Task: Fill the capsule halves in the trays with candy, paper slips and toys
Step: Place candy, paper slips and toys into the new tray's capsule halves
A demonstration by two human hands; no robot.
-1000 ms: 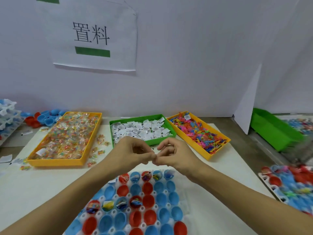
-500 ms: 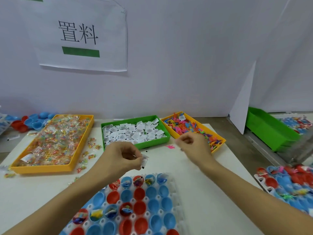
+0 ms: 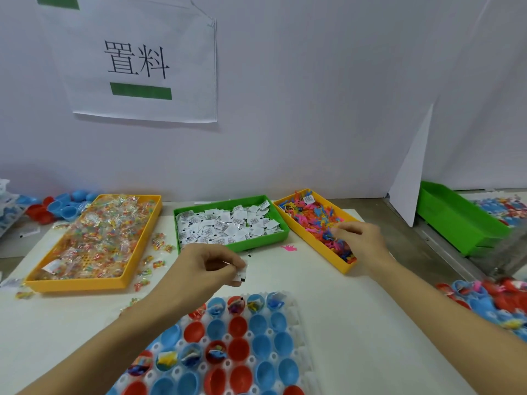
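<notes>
— Hands first: what is held, and where?

— A small white paper slip (image 3: 239, 276) with black marks is pinched between thumb and fingertips of the left hand (image 3: 205, 269), whose fingers are curled. The slip is held just above the table (image 3: 356, 323), at twelve o'clock from the white capsule tray (image 3: 296, 323) and short of the green slip tray (image 3: 228, 223).

— And the right hand?

— The right hand (image 3: 360, 240) is placed over the near end of the orange toy tray (image 3: 313, 238), fingers bent down among the coloured plastic toys (image 3: 316, 218). Whether a toy is gripped cannot be told; the fingertips are hidden.

— How are the supply trays laid out?

— Three are seen beyond the hands. At ten o'clock from the capsule tray lies the orange candy tray (image 3: 85, 283), heaped with wrapped candy (image 3: 99, 238); a few loose sweets are scattered beside it. At twelve o'clock the green slip tray is filled with folded white slips. At one o'clock the toy tray is set at an angle. A single pink toy (image 3: 289, 248) lies on the table between the green and toy trays.

— And the capsule halves?

— Red and blue capsule halves (image 3: 236, 349) are seated open side up in the capsule tray. Several in the far row and a few in a nearer row at eight o'clock are already filled; the others show bare interiors.
</notes>
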